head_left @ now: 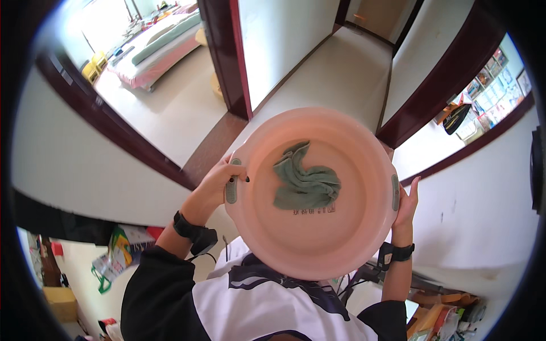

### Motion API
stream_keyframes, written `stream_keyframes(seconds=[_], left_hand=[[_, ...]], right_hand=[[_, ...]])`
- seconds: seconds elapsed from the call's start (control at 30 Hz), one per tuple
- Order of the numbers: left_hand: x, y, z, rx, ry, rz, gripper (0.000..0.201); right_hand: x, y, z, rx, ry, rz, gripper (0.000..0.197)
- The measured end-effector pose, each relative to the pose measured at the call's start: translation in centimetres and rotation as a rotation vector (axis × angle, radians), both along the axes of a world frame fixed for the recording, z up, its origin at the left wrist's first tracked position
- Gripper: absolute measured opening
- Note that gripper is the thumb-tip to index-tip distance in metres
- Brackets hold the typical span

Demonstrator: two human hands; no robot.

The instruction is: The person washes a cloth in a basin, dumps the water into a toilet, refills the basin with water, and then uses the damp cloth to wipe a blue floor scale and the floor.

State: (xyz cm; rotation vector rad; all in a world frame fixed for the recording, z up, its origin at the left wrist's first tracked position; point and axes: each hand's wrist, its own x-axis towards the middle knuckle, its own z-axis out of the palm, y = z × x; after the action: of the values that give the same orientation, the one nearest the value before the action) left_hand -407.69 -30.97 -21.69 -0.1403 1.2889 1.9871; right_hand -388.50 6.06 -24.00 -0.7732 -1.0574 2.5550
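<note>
A round pink plastic basin (307, 241) is held level in front of my body, with grey grip pads on its two sides. A crumpled grey-green cloth (310, 184) lies inside it, in what looks like shallow water. My left hand (216, 181) grips the left handle, thumb over the rim pad and fingers hidden beneath. On the opposite side my right hand (405, 206) supports the right handle from outside and below, its thumb sticking up. The basin hides most of that hand's fingers.
Ahead runs a hallway floor (347, 62) toward a brown door (384, 20). A doorway at left opens on a room with a bed (159, 51); another doorway is at right, with a black bag (456, 118) beyond. Shoes (443, 307) lie behind me at lower right.
</note>
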Motion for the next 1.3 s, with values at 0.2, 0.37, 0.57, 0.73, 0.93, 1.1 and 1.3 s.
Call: stream_keyframes(seconds=[0.2,0.37,0.57,0.73,0.93,1.1,1.3], left_hand=[[-15.8,11.0,-1.2,-0.104,0.127,-0.074,0.033],[-28.1,20.4,-2.2,-0.088,0.099,-0.067,0.029],[-42.2,30.5,-3.4,-0.206,0.021,-0.068,0.034],[-51.8,39.5,-4.3,-0.260,0.088,-0.097,0.038],[-62.8,49.6,-4.3,-0.141,0.084,-0.211,0.043],[-64.8,54.5,-6.0,-0.216,0.012,-0.158,0.044],[-75.8,62.9,-7.6,-0.096,0.053,-0.179,0.042]], right_hand=[[-13.8,8.4,0.5,-0.051,0.118,-0.017,0.086],[-24.5,17.6,0.8,-0.023,0.094,-0.077,0.078],[-36.7,27.5,1.2,-0.022,0.029,-0.092,0.076],[-46.2,34.6,-0.7,-0.011,0.004,-0.196,0.078],[-54.2,43.3,0.1,0.034,0.003,-0.171,0.078],[-56.6,48.6,-3.3,0.030,-0.007,-0.178,0.075],[-67.5,56.3,-3.6,0.141,0.139,-0.125,0.080]])
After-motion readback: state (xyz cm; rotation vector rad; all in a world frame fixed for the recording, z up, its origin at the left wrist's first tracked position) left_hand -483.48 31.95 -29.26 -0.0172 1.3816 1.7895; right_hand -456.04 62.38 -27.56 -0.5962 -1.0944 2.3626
